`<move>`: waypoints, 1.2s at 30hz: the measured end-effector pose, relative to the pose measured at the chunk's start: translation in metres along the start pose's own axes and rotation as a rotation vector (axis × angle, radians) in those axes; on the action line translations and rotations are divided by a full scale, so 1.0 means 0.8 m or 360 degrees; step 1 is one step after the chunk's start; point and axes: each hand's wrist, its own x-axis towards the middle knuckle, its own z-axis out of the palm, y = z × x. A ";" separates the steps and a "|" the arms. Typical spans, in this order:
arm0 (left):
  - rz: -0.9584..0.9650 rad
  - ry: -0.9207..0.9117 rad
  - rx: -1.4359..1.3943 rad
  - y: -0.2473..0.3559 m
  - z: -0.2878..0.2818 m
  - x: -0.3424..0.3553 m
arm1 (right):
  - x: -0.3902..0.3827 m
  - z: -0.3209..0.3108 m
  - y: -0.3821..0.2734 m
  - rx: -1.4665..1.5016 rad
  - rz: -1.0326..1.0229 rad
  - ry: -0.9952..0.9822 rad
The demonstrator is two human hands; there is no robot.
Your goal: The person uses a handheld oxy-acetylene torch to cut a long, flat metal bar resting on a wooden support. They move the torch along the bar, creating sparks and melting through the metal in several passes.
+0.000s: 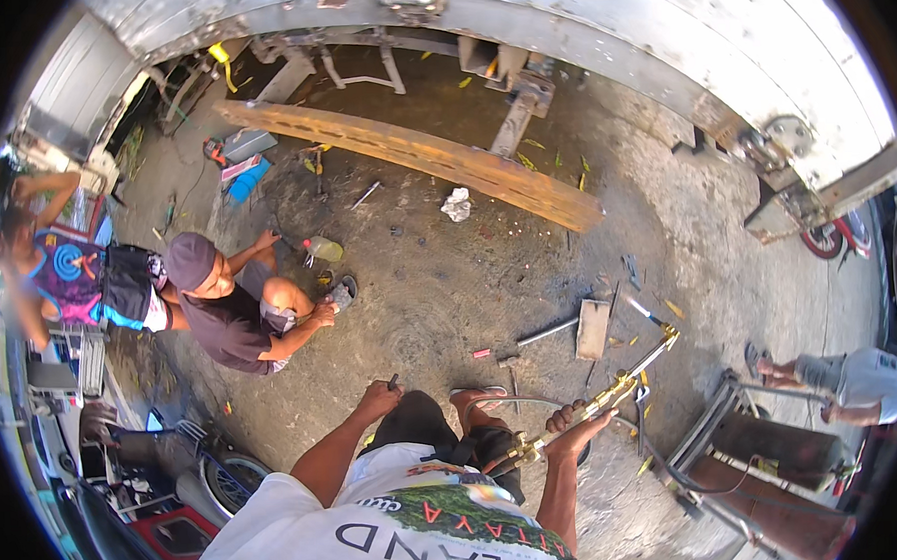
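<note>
My right hand point(581, 432) is wrapped around a brass cutting torch point(625, 380), which points away to the far right. At its angled tip a small bright flame point(640, 308) shows. A grey hose point(529, 399) curves near the torch's back end. Over by my left knee, my left hand point(378, 399) is closed on a small dark object point(393, 382), too small to name. On the ground beyond the torch lie a flat metal plate point(592, 330), a metal pipe point(548, 332) and a hammer point(511, 363).
A long rusty steel beam point(413, 151) lies ahead, under a truck's side point(597, 23). At left a person in a cap point(231, 304) squats, with another person point(88, 266) behind. A cylinder cart point(715, 423) and another person point(863, 382) are at right. A motorcycle point(232, 480) stands lower left.
</note>
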 end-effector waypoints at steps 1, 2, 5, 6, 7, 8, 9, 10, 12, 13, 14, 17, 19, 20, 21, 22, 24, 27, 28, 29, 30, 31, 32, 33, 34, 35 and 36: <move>0.0051 0.0002 0.0017 0.004 0.007 0.001 | 0.002 -0.001 0.006 -0.0036 0.0003 0.0018; 0.0092 0.0012 0.0047 -0.001 0.007 -0.003 | 0.001 -0.001 0.015 -0.0072 0.0024 -0.0033; 0.0112 0.0113 -0.0081 -0.048 0.013 -0.004 | 0.000 -0.004 0.049 -0.0188 0.0054 -0.0171; 0.0106 0.0136 -0.0072 -0.065 0.009 -0.008 | 0.004 -0.007 0.063 -0.0236 0.0042 -0.0212; 0.0092 0.0179 -0.0150 -0.085 0.009 -0.008 | 0.009 -0.011 0.074 -0.0282 0.0018 -0.0248; 0.0065 0.0223 -0.0215 -0.115 0.006 -0.015 | 0.004 -0.015 0.085 -0.0321 0.0068 -0.0280; 0.0039 0.0266 -0.0278 -0.146 0.000 -0.024 | 0.001 -0.015 0.102 -0.0326 0.0102 -0.0314; -0.0054 0.0317 -0.0289 -0.175 0.000 -0.033 | -0.007 -0.014 0.110 -0.0342 0.0112 -0.0331; -0.0255 0.0420 -0.0312 -0.242 0.007 -0.063 | -0.029 -0.010 0.120 -0.0384 0.0132 -0.0347; -0.0349 0.0490 -0.0305 -0.286 0.008 -0.079 | -0.035 -0.011 0.129 -0.0419 0.0125 -0.0376; -0.0515 0.0464 -0.0556 -0.343 0.009 -0.094 | -0.039 -0.007 0.140 -0.0444 0.0129 -0.0422; -0.0953 0.0311 -0.0952 -0.426 0.037 -0.133 | -0.060 0.005 0.143 -0.0561 -0.0066 -0.0430; -0.1112 0.0494 -0.1277 -0.540 0.016 -0.186 | -0.091 0.018 0.177 -0.0586 -0.0027 -0.0463; -0.1135 0.0466 -0.1316 -0.514 0.040 -0.176 | -0.085 0.018 0.162 -0.0638 -0.0142 -0.0428; -0.1159 0.0400 -0.1349 -0.465 0.067 -0.173 | -0.073 0.014 0.139 -0.0694 -0.0282 -0.0368; -0.1218 0.0465 -0.1371 -0.435 0.054 -0.207 | -0.074 0.015 0.142 -0.0710 -0.0270 -0.0381; -0.1096 0.0460 -0.1583 -0.479 0.084 -0.203 | -0.072 0.016 0.141 -0.0747 -0.0265 -0.0405; -0.0870 0.0406 -0.1908 -0.504 0.094 -0.207 | -0.085 0.026 0.161 -0.0771 -0.0243 -0.0445; -0.0768 0.0342 -0.2022 -0.505 0.101 -0.205 | -0.089 0.032 0.161 -0.0783 -0.0265 -0.0471; -0.0793 0.0432 -0.1940 -0.471 0.114 -0.192 | -0.090 0.037 0.153 -0.0801 -0.0322 -0.0476; -0.0822 0.0495 -0.1846 -0.421 0.126 -0.186 | -0.086 0.038 0.139 -0.0819 -0.0392 -0.0457; -0.0694 0.0514 -0.1921 -0.440 0.128 -0.191 | -0.090 0.041 0.148 -0.0820 -0.0311 -0.0525; -0.0553 0.0538 -0.1978 -0.462 0.125 -0.193 | -0.091 0.045 0.156 -0.0805 -0.0229 -0.0594; -0.0518 0.0609 -0.1866 -0.436 0.127 -0.189 | -0.081 0.048 0.150 -0.0778 -0.0222 -0.0622; -0.0482 0.0660 -0.1737 -0.391 0.129 -0.184 | -0.075 0.049 0.141 -0.0802 -0.0234 -0.0647; -0.0276 0.0672 -0.1788 -0.351 0.122 -0.185 | -0.070 0.048 0.133 -0.0812 -0.0238 -0.0661; -0.0138 0.0865 -0.1120 -0.297 0.111 -0.191 | -0.062 0.044 0.123 -0.0814 -0.0254 -0.0655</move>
